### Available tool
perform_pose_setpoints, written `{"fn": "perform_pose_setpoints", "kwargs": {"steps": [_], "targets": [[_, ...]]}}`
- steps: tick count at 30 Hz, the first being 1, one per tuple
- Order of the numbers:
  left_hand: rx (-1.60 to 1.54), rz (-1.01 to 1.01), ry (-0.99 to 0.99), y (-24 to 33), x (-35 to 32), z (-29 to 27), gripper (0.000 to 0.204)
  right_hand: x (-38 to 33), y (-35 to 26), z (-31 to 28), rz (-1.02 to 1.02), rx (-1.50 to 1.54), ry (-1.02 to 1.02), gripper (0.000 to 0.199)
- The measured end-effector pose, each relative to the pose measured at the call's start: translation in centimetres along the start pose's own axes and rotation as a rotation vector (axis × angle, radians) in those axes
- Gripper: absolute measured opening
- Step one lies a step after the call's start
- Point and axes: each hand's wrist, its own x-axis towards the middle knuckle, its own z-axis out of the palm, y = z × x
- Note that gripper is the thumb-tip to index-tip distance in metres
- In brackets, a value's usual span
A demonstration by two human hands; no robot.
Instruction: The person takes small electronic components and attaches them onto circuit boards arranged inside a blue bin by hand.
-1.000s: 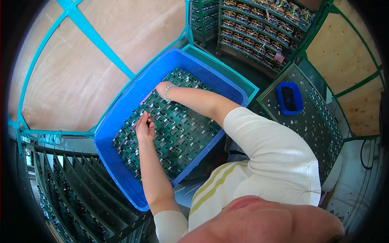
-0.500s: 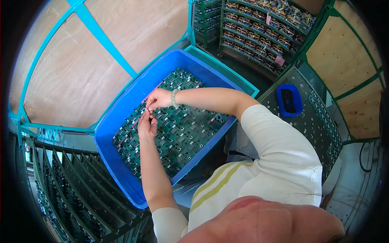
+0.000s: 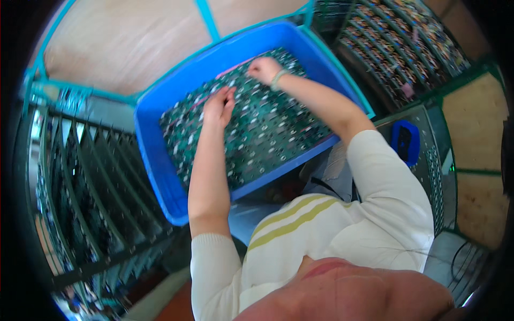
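Green circuit boards (image 3: pixel 267 128) lie packed inside the blue tub (image 3: pixel 147 144), below its rim. Over the tub's far half, the left hand (image 3: pixel 218 106) has room to its left wall; the right hand (image 3: pixel 263 69) is nearer the far wall. A gap separates them. Fingers look bent; blur hides whether they grip anything.

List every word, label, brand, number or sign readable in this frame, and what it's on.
No readable text.
Circuit boards: any markings too small and blurred to read.
Pink slip on the rack: too blurred to tell whether it is written on.
Blue bin: no lettering visible.
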Motion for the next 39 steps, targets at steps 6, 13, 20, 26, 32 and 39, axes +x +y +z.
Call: {"fn": "perform_pose_setpoints", "kwargs": {"steps": [6, 13, 20, 26, 32, 39], "targets": [[-0.037, 0.007, 0.034, 0.4, -1.5, 2.1, 0.017, -0.1, 2.9, 0.9, -0.041, -0.060, -0.057, 0.013], [0.082, 0.084, 0.158, 0.9, -2.2, 1.4, 0.021, -0.9, 0.1, 1.2, -0.080, -0.262, -0.063, 0.013], [0.026, -0.004, 0.142, 0.3, -0.9, 1.8, 0.014, -0.6, 2.3, 1.2, 0.028, -0.282, -0.094, 0.015], [0.105, 0.018, -0.008, 0.1, 0.4, -0.5, 0.009, -0.3, 0.8, 2.0, 0.175, -0.303, -0.160, 0.018], [0.174, 0.003, 0.035, 0.0, -1.0, 1.2, 0.010, -1.0, 0.2, 2.2, 0.165, -0.446, -0.104, 0.015], [0.191, 0.009, 0.047, 0.1, -1.2, 1.6, 0.013, -1.1, 0.4, 2.1, 0.137, -0.456, -0.021, 0.014]]}}
